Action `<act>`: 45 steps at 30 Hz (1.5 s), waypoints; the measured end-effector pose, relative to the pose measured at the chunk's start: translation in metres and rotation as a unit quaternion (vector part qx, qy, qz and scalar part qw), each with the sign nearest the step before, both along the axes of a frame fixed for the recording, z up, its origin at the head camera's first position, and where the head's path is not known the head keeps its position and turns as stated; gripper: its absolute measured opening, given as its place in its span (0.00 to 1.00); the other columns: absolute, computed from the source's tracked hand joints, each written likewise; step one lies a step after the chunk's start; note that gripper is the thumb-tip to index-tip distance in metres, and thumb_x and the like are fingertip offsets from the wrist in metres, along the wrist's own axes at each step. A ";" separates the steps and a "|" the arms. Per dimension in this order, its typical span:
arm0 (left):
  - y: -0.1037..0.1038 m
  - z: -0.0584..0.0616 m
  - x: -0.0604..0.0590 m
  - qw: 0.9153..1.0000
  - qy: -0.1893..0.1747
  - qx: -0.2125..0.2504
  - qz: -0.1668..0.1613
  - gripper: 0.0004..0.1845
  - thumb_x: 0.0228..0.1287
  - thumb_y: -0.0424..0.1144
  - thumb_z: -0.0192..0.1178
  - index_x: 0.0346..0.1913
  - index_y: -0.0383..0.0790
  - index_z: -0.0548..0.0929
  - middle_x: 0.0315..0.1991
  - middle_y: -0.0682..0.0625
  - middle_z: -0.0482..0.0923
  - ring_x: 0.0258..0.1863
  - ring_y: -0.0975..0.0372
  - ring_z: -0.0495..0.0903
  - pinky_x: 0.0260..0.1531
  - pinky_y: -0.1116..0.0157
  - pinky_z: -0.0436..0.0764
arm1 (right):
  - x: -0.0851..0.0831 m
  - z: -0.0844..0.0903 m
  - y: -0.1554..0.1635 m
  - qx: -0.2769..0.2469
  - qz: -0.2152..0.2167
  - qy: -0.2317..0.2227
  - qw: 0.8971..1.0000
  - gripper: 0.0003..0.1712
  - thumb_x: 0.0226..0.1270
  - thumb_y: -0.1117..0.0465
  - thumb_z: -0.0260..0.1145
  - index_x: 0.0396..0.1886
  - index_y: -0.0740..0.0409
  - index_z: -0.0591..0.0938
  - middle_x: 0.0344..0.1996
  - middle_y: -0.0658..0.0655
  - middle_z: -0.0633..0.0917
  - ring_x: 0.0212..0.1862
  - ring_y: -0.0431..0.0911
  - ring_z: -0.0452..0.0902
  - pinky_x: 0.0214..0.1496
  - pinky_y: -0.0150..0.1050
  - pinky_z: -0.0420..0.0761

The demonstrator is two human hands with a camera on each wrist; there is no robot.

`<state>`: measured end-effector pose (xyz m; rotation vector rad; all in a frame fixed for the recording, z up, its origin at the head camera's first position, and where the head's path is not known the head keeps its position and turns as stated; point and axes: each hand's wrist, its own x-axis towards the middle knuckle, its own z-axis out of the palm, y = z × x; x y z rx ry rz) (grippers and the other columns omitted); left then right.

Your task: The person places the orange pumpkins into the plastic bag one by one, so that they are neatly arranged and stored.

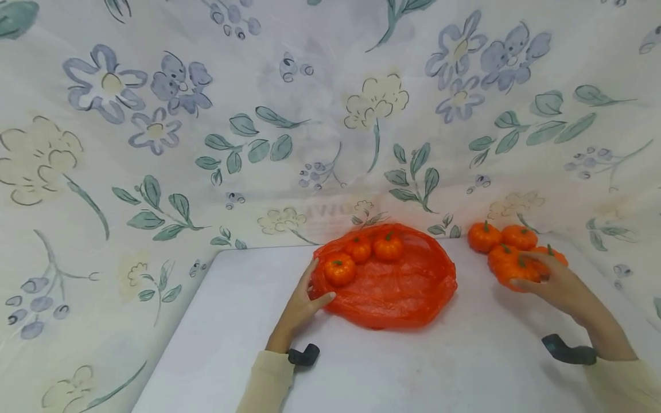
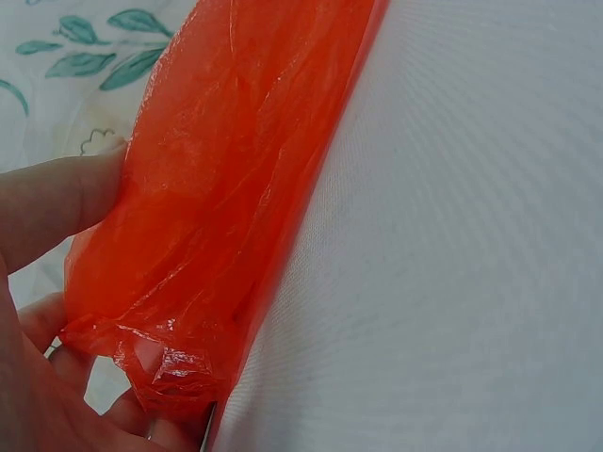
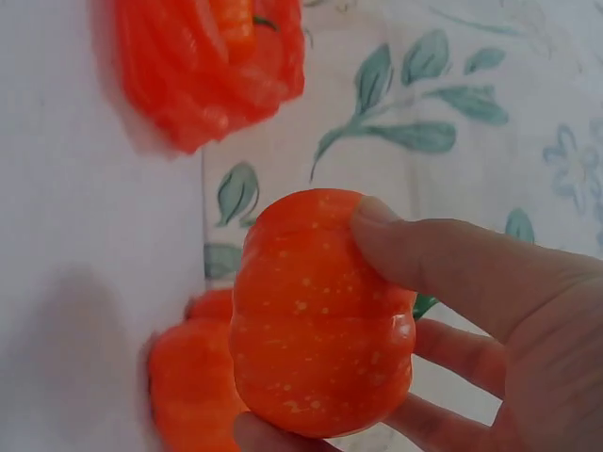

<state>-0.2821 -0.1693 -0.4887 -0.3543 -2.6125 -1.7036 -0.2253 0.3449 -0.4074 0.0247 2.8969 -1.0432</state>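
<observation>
On the white surface (image 1: 392,367), the left hand (image 1: 302,307) pinches the crinkled orange plastic bag (image 1: 403,287); right hand (image 1: 560,287) fingers (image 3: 443,250) grip a small orange pumpkin (image 3: 320,315), partly hiding neighbouring pumpkins (image 1: 496,238).

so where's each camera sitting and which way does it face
Head: above the table, facing forward and down; both forearms, left hand at the orange bag, right hand on a pumpkin.
Left wrist: low beside the bag, along the table; fingers show.
Right wrist: behind the grip, facing the held pumpkin; thumb and fingers show.
Shared: all see the bag.
</observation>
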 end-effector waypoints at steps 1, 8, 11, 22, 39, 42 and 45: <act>-0.001 0.000 0.000 1.000 -0.001 0.001 0.000 0.49 0.62 0.45 0.67 0.80 0.55 0.50 0.81 0.49 0.50 0.73 0.45 0.61 0.70 0.38 0.65 | -0.001 0.003 -0.006 0.001 0.004 0.006 1.000 0.58 0.63 0.34 0.66 0.76 0.68 0.56 0.70 0.80 0.58 0.60 0.74 0.61 0.53 0.70 0.76; 0.003 0.007 0.007 1.000 -0.010 0.004 -0.007 0.48 0.63 0.42 0.66 0.81 0.51 0.49 0.81 0.46 0.49 0.73 0.44 0.61 0.70 0.38 0.64 | -0.014 0.020 -0.039 0.000 0.036 0.033 0.999 0.55 0.62 0.34 0.67 0.76 0.65 0.59 0.72 0.77 0.59 0.65 0.75 0.58 0.56 0.74 0.73; 0.003 0.000 0.006 1.000 -0.009 0.001 -0.002 0.48 0.62 0.45 0.66 0.81 0.55 0.50 0.81 0.48 0.50 0.72 0.45 0.61 0.69 0.37 0.65 | -0.021 0.024 -0.054 -0.011 0.054 0.046 0.997 0.53 0.62 0.36 0.68 0.76 0.62 0.61 0.73 0.74 0.60 0.67 0.74 0.58 0.56 0.72 0.75; -0.002 0.000 0.000 1.000 0.008 0.001 0.002 0.49 0.62 0.46 0.67 0.80 0.57 0.50 0.80 0.50 0.52 0.72 0.47 0.63 0.70 0.39 0.65 | -0.054 0.033 -0.116 -0.056 0.121 0.054 0.990 0.46 0.66 0.42 0.68 0.75 0.59 0.63 0.72 0.70 0.63 0.64 0.70 0.67 0.53 0.59 0.84; 0.000 0.003 0.004 1.000 -0.005 0.004 0.000 0.49 0.61 0.45 0.67 0.80 0.56 0.51 0.80 0.49 0.52 0.71 0.46 0.63 0.69 0.39 0.67 | -0.093 -0.015 -0.157 -0.072 0.124 0.004 0.990 0.44 0.67 0.45 0.68 0.75 0.57 0.62 0.73 0.68 0.65 0.69 0.66 0.64 0.69 0.66 0.68; -0.001 0.002 0.003 1.000 0.001 -0.002 0.003 0.49 0.61 0.45 0.67 0.80 0.56 0.50 0.80 0.49 0.51 0.71 0.46 0.64 0.69 0.40 0.68 | -0.097 -0.018 -0.159 -0.060 0.121 0.011 0.991 0.42 0.67 0.48 0.68 0.74 0.59 0.63 0.72 0.68 0.67 0.69 0.66 0.65 0.70 0.67 0.67; -0.001 0.001 0.002 1.000 0.004 -0.004 0.005 0.48 0.62 0.46 0.67 0.80 0.56 0.50 0.80 0.48 0.52 0.71 0.46 0.64 0.68 0.40 0.68 | -0.099 -0.021 -0.160 -0.049 0.119 0.015 0.992 0.41 0.67 0.49 0.69 0.73 0.60 0.64 0.71 0.69 0.68 0.68 0.66 0.66 0.70 0.67 0.67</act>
